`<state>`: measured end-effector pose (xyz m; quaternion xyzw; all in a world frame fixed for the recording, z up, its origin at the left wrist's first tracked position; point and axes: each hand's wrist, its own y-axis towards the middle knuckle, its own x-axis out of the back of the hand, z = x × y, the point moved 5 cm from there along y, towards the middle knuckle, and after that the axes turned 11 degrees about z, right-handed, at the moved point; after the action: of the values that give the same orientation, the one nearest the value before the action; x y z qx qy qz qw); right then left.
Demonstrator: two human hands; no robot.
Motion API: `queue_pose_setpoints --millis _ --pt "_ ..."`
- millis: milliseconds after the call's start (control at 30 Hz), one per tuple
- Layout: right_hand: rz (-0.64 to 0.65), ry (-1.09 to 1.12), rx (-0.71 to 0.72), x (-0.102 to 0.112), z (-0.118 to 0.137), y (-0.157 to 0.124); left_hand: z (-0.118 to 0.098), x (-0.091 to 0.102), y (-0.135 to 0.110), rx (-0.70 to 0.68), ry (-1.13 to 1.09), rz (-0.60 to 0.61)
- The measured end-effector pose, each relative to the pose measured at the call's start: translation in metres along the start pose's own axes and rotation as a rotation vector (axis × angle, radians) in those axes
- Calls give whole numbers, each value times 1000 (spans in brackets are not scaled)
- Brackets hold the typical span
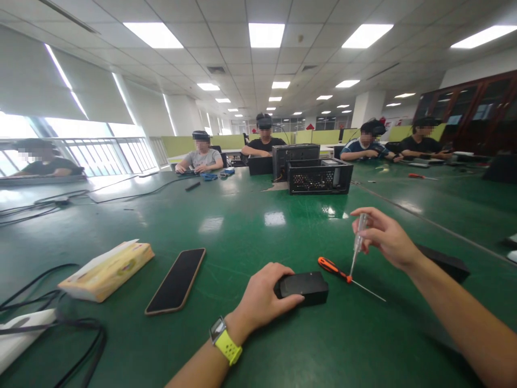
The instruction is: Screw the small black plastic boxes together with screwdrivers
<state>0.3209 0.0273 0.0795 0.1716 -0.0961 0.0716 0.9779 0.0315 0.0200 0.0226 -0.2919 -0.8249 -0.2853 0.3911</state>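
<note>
Cables [99, 337] loop loosely beside a white power strip [25, 337] at the left, and could snag the left arm if it swings wide. Next come a tissue pack [105, 270] and a phone [176, 281] lying flat on the green table [242, 226]; the phone seems open to a scratch should a tool slip that way. Left hand [262, 295], a watch [223, 338] on its wrist, curls round the near-left part of a black box [310, 289], thumb along the near side and fingers over the far one; a light hold on so smooth a tabletop might let the box skid or turn under a sideways push. Just right of it, an orange-handled screwdriver [328, 264] lies loose and could roll if knocked. Above that, right hand [382, 238] pinches a clear-handled screwdriver [358, 240] near its top between thumb and fingers, shaft pointing down; pinched so high, it could swivel or drop. As for what is hard to make out, the power strip runs off the left edge, the left hand hides one end of the box, its underside is out of sight, and I cannot tell whether the clear screwdriver's tip touches the orange one or stops just short. Farther right, the right forearm partly covers a dark block [447, 264], whose nature is unclear.
</note>
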Motion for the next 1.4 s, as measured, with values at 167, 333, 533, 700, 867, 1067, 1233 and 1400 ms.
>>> queue_pose_setpoints --millis 167,333,533,700,867,1067,1233,1400 --pt "52 192 12 -33 -15 1 1 0 0 3 2 -12" --pt "26 227 59 -34 -20 3 0 -1 0 -3 -5 -11" --pt "60 231 54 -39 -23 3 -1 0 0 6 -2 -10" --pt "79 230 44 -36 -22 3 0 0 0 4 -7 -8" --pt "55 244 43 -26 -23 4 0 0 -1 5 -11 -7" --pt "96 228 10 -31 -27 5 0 1 0 7 -16 -14" --pt "114 208 7 -33 -28 5 -1 1 0 4 -20 -5" --pt "311 56 -84 -35 -27 3 -2 0 0 14 -10 4"
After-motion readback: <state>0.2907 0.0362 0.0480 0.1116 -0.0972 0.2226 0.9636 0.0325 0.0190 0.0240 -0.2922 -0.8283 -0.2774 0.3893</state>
